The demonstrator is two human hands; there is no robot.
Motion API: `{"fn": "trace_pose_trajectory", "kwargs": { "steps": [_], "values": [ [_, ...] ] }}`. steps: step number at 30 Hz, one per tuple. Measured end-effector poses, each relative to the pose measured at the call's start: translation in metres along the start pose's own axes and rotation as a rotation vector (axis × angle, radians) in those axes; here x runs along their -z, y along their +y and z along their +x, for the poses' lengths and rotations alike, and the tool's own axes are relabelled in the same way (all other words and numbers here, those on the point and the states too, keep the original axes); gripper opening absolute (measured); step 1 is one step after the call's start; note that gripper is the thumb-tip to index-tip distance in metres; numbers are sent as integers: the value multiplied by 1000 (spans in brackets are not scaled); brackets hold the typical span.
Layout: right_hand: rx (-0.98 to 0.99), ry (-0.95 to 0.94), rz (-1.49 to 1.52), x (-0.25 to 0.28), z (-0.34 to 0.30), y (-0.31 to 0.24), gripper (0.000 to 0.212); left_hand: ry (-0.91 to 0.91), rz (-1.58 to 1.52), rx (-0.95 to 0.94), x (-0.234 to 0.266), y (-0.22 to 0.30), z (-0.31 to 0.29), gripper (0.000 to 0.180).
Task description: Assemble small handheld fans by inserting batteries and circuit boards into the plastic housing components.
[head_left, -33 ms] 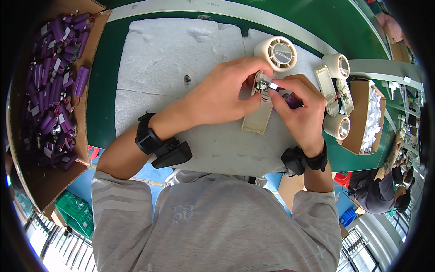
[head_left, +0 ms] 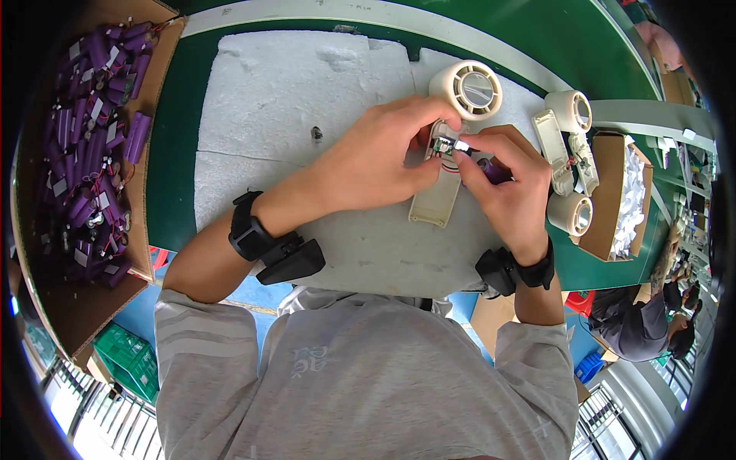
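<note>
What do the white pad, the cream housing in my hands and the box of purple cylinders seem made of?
White pad: probably polystyrene foam, matte, given its grainy, dented face.
Cream housing: likely moulded plastic, smooth with low sheen, judging by its even colour and thin rim.
Box: apparently cardboard, matte, from its plain brown walls.

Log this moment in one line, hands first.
left hand: holding cream housing; right hand: pinching white connector at circuit board, purple cell alongside; surface: white foam sheet
</note>
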State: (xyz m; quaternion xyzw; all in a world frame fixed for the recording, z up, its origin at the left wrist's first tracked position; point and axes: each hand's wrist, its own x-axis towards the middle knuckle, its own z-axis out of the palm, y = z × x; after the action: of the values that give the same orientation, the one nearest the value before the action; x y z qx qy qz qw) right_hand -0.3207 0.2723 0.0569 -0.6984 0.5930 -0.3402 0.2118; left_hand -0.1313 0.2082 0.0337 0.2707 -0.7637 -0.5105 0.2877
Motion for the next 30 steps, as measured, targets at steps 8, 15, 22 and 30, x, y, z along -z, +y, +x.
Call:
{"fn": "trace_pose_trajectory", "kwargs": {
  "steps": [8,15,22,30],
  "values": [
    [112,44,-108,-4,0,-1,21,-29,-19,34,0,-2,1,40],
    [136,58,-194,-5,-2,-5,20,-86,-86,101,5,-3,2,39],
    [135,44,-290,-6,-3,-9,19,-63,-140,92,9,-4,4,32],
    [-88,62,-149,-4,0,-7,19,-27,88,-46,12,-1,8,16]
  ]
}}
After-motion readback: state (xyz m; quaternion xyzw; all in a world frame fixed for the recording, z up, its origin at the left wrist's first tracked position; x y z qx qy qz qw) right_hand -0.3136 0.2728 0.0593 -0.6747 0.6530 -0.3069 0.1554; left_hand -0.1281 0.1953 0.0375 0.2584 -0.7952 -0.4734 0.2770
